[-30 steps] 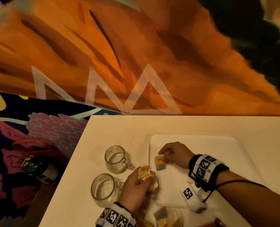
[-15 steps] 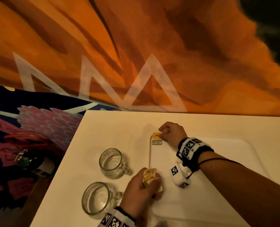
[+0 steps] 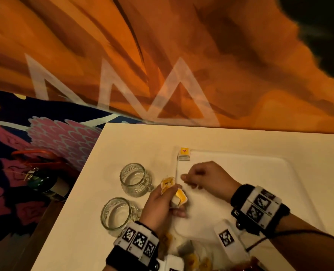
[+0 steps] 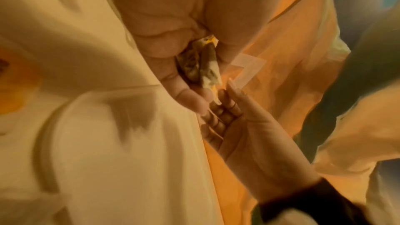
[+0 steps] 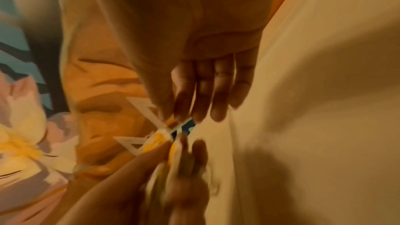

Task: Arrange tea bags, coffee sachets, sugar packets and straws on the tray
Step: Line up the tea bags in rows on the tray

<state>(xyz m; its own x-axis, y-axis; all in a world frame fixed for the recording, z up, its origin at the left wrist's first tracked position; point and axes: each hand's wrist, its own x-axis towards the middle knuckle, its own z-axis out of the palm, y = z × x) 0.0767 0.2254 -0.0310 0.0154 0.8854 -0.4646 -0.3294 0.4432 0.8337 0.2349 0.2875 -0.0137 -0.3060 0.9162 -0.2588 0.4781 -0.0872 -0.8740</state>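
- The white table fills the near half of the head view, with an orange painted wall rising behind its far edge.
- The white tray lies on the right part of the table. One yellow tea bag sits alone in its far left corner, well apart from both hands.
- Two glass mugs stand on the bare table just left of the tray, one near, one farther, both upright; nothing shows inside them.
- The left hand hovers at the tray's left edge, fingers curled round a small bunch of yellow tea bags that stick out past its fingertips.
- The right hand is over the tray just beyond the left hand, fingers loosely bent, thumb and forefinger tips close together right by the bunch; whether it has hold of anything I cannot tell.
- A loose heap of more packets lies at the very near edge, blurred.
- The left wrist view alone shows the crumpled bags lying against the left palm, and the right hand's fingers coming up underneath them.
- The right wrist view, very blurred, shows the yellow bags pinched from below by the left hand, just beyond the right hand's fingertips.
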